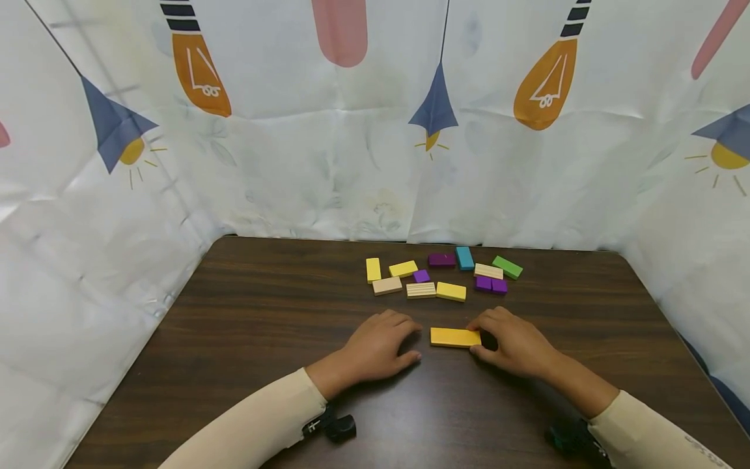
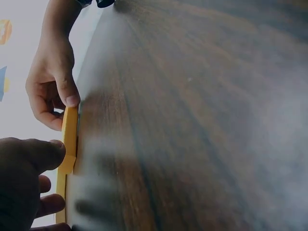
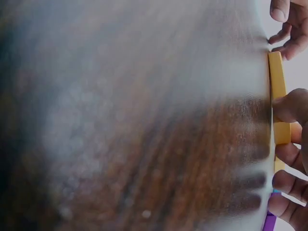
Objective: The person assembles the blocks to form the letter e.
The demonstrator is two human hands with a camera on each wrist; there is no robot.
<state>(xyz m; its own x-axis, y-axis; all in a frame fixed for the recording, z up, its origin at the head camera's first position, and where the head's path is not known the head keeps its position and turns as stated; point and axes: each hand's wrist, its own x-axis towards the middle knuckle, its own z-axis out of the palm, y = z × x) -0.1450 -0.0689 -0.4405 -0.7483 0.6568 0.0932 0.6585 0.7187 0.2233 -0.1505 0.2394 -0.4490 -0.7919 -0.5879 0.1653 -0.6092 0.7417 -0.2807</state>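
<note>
A long orange-yellow block (image 1: 451, 337) lies flat on the dark table in the head view. Its right end is pinched between the thumb and fingers of my right hand (image 1: 512, 342). In the right wrist view the thumb (image 3: 292, 106) covers part of the block (image 3: 275, 72). My left hand (image 1: 377, 345) rests near the block's left end, fingers loosely bent, with a small gap to it and nothing held. Seen from the left wrist, the block (image 2: 70, 132) stretches between the two hands.
Behind the hands, loose blocks are scattered on the table (image 1: 263, 312): several yellow (image 1: 451, 291) and wooden (image 1: 387, 286) ones, purple ones (image 1: 491, 284), a blue block (image 1: 465, 258) and a green block (image 1: 507, 267). A patterned curtain (image 1: 328, 169) hangs beyond the far edge.
</note>
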